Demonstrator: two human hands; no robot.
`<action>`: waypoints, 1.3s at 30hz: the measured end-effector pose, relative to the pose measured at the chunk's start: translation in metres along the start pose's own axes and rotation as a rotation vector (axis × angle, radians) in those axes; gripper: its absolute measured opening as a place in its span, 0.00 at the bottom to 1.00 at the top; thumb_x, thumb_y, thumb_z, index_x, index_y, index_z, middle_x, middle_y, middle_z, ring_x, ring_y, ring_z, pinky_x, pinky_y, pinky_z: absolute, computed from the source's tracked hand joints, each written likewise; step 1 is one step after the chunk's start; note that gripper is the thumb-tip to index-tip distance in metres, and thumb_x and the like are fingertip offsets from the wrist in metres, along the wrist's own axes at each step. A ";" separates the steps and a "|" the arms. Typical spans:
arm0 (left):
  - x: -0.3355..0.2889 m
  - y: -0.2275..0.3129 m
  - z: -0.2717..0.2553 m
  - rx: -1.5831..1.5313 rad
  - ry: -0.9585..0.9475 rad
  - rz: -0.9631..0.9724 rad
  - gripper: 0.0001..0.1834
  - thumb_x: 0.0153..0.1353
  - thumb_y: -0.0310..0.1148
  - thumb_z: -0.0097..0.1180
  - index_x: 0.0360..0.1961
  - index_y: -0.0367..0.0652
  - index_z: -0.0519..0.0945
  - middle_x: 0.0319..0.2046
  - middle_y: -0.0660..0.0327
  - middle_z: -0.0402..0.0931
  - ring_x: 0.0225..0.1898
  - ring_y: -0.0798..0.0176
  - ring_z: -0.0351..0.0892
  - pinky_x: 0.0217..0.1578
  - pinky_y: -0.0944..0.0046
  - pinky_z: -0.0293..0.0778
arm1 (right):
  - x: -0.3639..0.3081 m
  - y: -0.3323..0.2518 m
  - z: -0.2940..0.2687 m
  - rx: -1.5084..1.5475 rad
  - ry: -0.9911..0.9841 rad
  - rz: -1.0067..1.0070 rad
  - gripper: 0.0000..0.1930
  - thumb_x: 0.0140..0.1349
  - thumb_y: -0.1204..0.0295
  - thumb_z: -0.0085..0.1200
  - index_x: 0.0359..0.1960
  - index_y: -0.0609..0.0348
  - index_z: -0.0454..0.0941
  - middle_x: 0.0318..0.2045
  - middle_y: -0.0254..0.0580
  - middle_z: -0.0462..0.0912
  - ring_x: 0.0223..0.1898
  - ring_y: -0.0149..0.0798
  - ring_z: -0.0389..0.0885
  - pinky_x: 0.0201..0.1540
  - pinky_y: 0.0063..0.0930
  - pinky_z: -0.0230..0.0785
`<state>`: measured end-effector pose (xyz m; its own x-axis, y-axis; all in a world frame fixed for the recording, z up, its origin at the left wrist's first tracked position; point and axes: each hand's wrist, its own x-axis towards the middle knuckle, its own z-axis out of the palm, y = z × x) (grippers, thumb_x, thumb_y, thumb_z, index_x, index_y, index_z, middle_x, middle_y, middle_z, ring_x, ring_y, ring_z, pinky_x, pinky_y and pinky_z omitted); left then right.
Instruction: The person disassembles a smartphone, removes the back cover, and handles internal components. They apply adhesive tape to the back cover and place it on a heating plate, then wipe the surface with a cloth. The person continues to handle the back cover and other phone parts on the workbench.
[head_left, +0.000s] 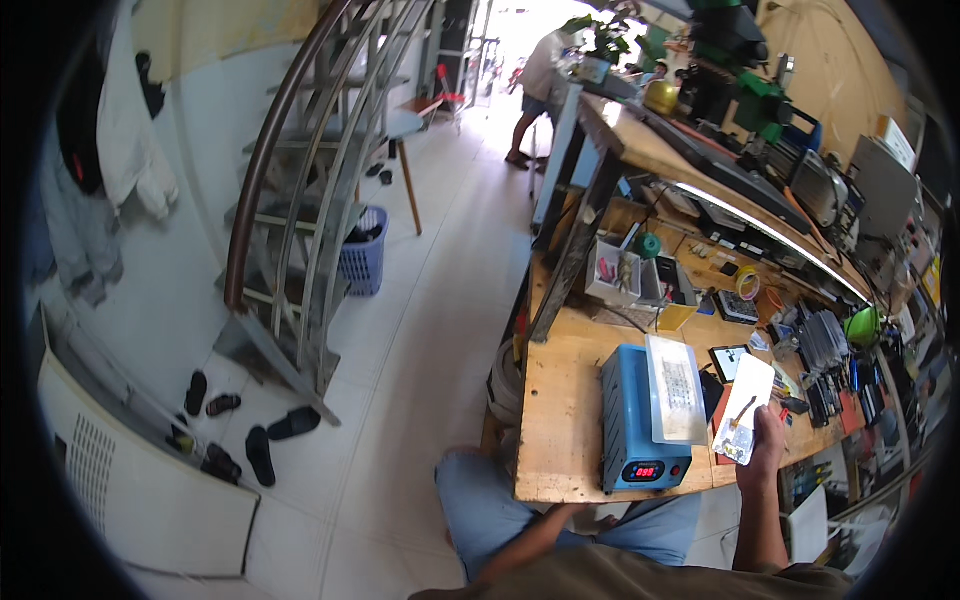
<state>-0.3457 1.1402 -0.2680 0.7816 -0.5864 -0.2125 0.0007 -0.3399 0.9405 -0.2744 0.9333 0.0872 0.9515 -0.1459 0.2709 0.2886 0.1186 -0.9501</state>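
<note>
My right hand [767,437] grips a phone screen panel [745,395] by its lower right edge. The panel's bright white back faces up, and a brown flex cable lies across its lower part. Just left of it, a blue heating plate [622,410] with a lit red display sits at the table's near edge. A whitish translucent rectangular sheet [677,395] with a grey patch lies over the heater's right side. My left hand [567,510] rests low over my lap by the table edge, which hides its fingers.
On the wooden workbench [550,400] stand a parts box [613,272], a small device with a lit screen [727,360] and several tools at the right. A shelf [650,140] with equipment overhangs the back. Stairs [300,230], a basket [364,255] and another person [545,75] are beyond.
</note>
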 end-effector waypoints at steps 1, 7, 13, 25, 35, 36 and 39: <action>-0.005 -0.003 -0.003 -0.002 0.001 -0.011 0.27 0.75 0.53 0.50 0.61 0.43 0.78 0.56 0.51 0.79 0.61 0.54 0.75 0.63 0.55 0.70 | -0.003 -0.001 0.006 0.008 0.045 0.005 0.18 0.73 0.68 0.44 0.57 0.67 0.74 0.47 0.43 0.83 0.47 0.34 0.83 0.52 0.30 0.75; 0.002 -0.009 -0.039 0.014 0.058 -0.103 0.26 0.75 0.53 0.50 0.61 0.43 0.78 0.56 0.52 0.79 0.61 0.55 0.75 0.63 0.56 0.70 | -0.010 -0.011 0.005 0.029 0.133 0.042 0.12 0.71 0.70 0.49 0.46 0.66 0.79 0.38 0.43 0.87 0.36 0.32 0.86 0.42 0.27 0.79; 0.025 -0.034 -0.061 0.096 0.026 -0.113 0.26 0.75 0.52 0.50 0.61 0.43 0.78 0.56 0.52 0.79 0.61 0.56 0.75 0.63 0.56 0.70 | 0.012 0.017 -0.022 0.184 0.142 0.046 0.12 0.70 0.70 0.53 0.47 0.66 0.79 0.38 0.40 0.86 0.38 0.30 0.84 0.46 0.25 0.76; -0.126 0.257 -0.125 -0.285 -0.078 0.594 0.21 0.77 0.44 0.51 0.58 0.38 0.75 0.53 0.56 0.77 0.56 0.59 0.75 0.61 0.58 0.68 | 0.027 0.065 -0.067 0.360 -0.141 0.256 0.23 0.76 0.61 0.48 0.65 0.63 0.72 0.57 0.43 0.81 0.56 0.37 0.82 0.56 0.34 0.77; -0.070 0.300 -0.184 0.239 0.820 0.394 0.16 0.70 0.33 0.58 0.57 0.40 0.79 0.56 0.53 0.74 0.60 0.53 0.74 0.62 0.55 0.68 | 0.010 0.054 -0.069 0.280 -0.153 0.179 0.14 0.75 0.65 0.53 0.56 0.60 0.74 0.43 0.35 0.85 0.38 0.25 0.84 0.38 0.21 0.79; -0.064 0.296 -0.181 0.258 0.822 0.401 0.19 0.69 0.33 0.58 0.60 0.41 0.78 0.59 0.52 0.72 0.64 0.52 0.71 0.65 0.54 0.66 | 0.009 0.050 -0.071 0.269 -0.104 0.217 0.16 0.75 0.65 0.53 0.57 0.62 0.74 0.44 0.38 0.85 0.40 0.28 0.85 0.41 0.24 0.79; -0.052 0.285 -0.177 0.355 0.796 0.364 0.27 0.65 0.35 0.63 0.64 0.43 0.76 0.66 0.47 0.65 0.69 0.44 0.65 0.69 0.49 0.61 | 0.002 0.035 -0.075 0.267 0.014 0.296 0.20 0.74 0.65 0.52 0.60 0.66 0.73 0.50 0.43 0.84 0.47 0.34 0.85 0.49 0.30 0.78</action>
<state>-0.2761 1.2036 0.0581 0.8927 -0.0705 0.4451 -0.4147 -0.5153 0.7500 -0.2704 0.8639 0.0426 0.9967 -0.0797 -0.0128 0.0210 0.4087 -0.9124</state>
